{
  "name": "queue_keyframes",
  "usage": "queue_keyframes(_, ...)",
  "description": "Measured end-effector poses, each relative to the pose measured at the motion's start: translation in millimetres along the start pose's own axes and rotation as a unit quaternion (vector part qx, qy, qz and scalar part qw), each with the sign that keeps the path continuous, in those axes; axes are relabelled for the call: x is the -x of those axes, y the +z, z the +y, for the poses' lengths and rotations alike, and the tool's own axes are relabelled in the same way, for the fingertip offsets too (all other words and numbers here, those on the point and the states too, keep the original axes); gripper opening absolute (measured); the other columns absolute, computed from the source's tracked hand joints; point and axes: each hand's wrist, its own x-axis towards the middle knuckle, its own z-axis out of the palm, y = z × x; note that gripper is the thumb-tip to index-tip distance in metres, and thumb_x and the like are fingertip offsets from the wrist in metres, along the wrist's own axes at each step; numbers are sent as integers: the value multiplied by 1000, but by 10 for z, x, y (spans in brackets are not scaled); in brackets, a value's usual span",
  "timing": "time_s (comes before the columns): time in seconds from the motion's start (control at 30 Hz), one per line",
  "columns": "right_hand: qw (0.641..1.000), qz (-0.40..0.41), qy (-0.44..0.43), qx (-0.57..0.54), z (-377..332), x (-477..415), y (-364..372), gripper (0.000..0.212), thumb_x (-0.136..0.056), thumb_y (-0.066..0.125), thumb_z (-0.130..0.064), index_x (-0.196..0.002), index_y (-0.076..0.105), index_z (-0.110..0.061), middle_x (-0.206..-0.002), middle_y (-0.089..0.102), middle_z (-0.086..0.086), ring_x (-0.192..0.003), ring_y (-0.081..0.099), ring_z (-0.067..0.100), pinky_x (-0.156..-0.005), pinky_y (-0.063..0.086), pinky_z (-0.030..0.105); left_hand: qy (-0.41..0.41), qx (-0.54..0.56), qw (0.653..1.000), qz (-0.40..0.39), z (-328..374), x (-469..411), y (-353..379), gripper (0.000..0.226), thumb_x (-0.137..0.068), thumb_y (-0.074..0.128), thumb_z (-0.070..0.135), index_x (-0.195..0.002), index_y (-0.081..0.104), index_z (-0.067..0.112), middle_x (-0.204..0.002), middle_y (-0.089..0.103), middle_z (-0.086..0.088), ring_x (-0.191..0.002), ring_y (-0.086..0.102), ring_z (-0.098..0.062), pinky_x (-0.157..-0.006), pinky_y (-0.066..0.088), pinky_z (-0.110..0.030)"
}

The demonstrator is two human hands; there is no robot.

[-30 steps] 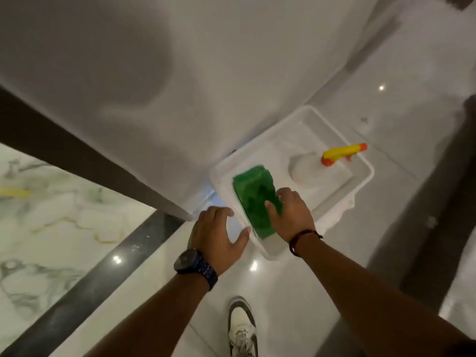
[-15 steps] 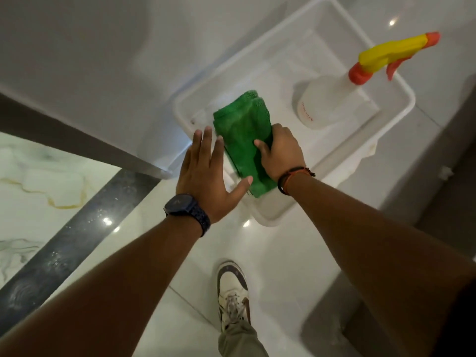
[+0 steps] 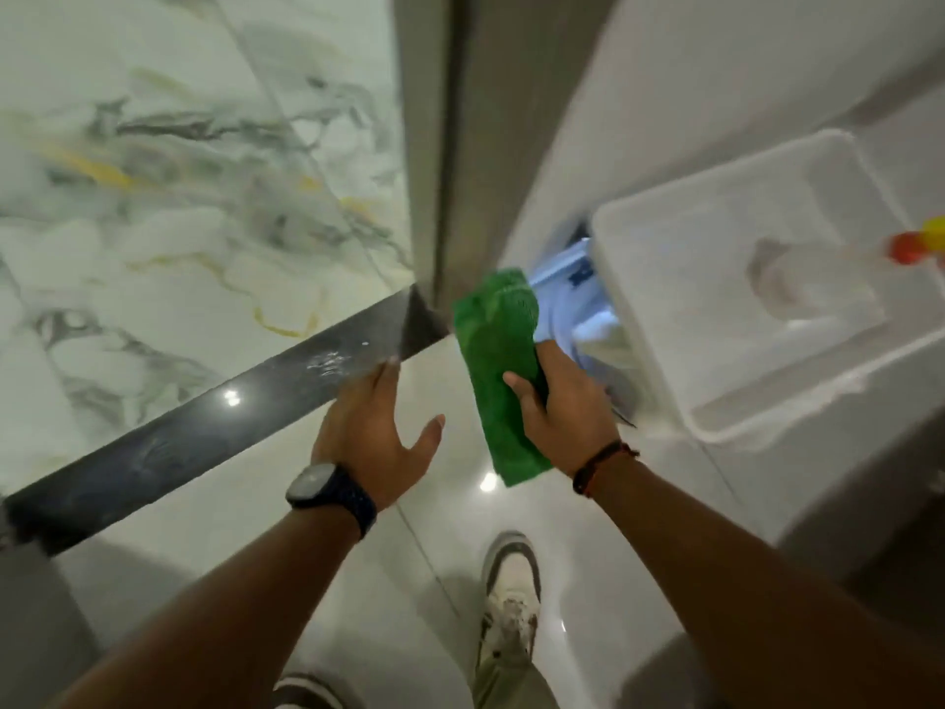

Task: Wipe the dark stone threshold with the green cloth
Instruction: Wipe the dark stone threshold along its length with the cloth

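Observation:
A folded green cloth (image 3: pixel 498 360) hangs in the air above the pale floor, gripped along its right edge by my right hand (image 3: pixel 565 411). The dark stone threshold (image 3: pixel 204 427) runs as a long strip from the lower left up to the door frame, with white smears near its right end. My left hand (image 3: pixel 376 437) is spread open, palm down, with its fingertips over the threshold's near edge; it holds nothing. The cloth is just right of the threshold's right end and does not touch it.
A white plastic tub (image 3: pixel 726 319) sits on the floor at the right, holding a spray bottle (image 3: pixel 828 278) with a red and yellow nozzle. A blue item (image 3: pixel 572 294) lies beside the tub. A door frame (image 3: pixel 434 145) rises behind. My shoe (image 3: pixel 511 601) stands below.
My right hand has lifted the green cloth out of the tub and carried it left toward the threshold. My left hand has moved off the tub's rim toward the threshold.

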Motion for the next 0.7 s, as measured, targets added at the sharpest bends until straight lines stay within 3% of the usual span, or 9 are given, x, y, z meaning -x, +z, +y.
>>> queue_keyframes(0.07,999,-48,12,-10,14,-50,621,17,-92,54,-30,-88,44,-17,-72,54,1,-62,51,21,-52,32,28,-27,-21,999,-10,-545,162,248,84,-81,48,62,-144,35,8,-146,44,-14,-133,39,-30,-109,32,-42)
queue_keyframes(0.2,994,-108,16,-6,218,-352,1868,22,-90,56,-33,-96,47,-14,-88,65,13,-80,60,35,-64,44,36,-93,-19,995,-4,-1642,416,932,85,-84,52,60,-148,28,9,-153,36,-12,-139,31,-27,-113,26,-39)
queue_keyframes(0.33,994,-103,6,-30,557,-877,2798,21,-87,62,-35,-96,50,-20,-95,65,7,-86,59,28,-71,43,33,-154,-19,988,18,-2522,412,1767,90,-83,49,63,-151,20,13,-156,29,-14,-142,27,-29,-114,24,-41)
queue_keyframes(0.43,993,-90,18,-79,843,-1322,3184,19,-85,66,-29,-95,52,-21,-96,61,0,-89,59,21,-72,43,30,-199,-45,979,23,-2932,300,2324,96,-80,35,73,-153,2,20,-161,13,-12,-146,15,-30,-117,17,-43)
queue_keyframes(0.53,992,-118,24,29,1206,-1642,3429,32,-85,67,-29,-104,51,-9,-108,62,16,-97,58,31,-75,43,33,-218,-74,972,46,-3154,193,2739,95,-79,19,79,-149,-17,26,-162,-7,-7,-148,-1,-30,-119,6,-45)
queue_keyframes(0.6,981,-88,-31,171,1412,-1710,3537,50,-85,63,-35,-118,43,-3,-120,53,24,-110,51,41,-87,44,44,-214,-78,970,82,-3265,92,2866,92,-80,20,78,-150,-13,27,-160,-9,-5,-148,-5,-29,-119,3,-47)
queue_keyframes(0.7,945,-14,-159,284,1586,-1641,3681,75,-86,51,-46,-145,21,-10,-146,31,25,-135,28,41,-110,27,54,-211,-79,969,99,-3388,-38,2860,90,-83,23,76,-153,-1,25,-160,-2,-6,-148,-5,-28,-119,3,-48)
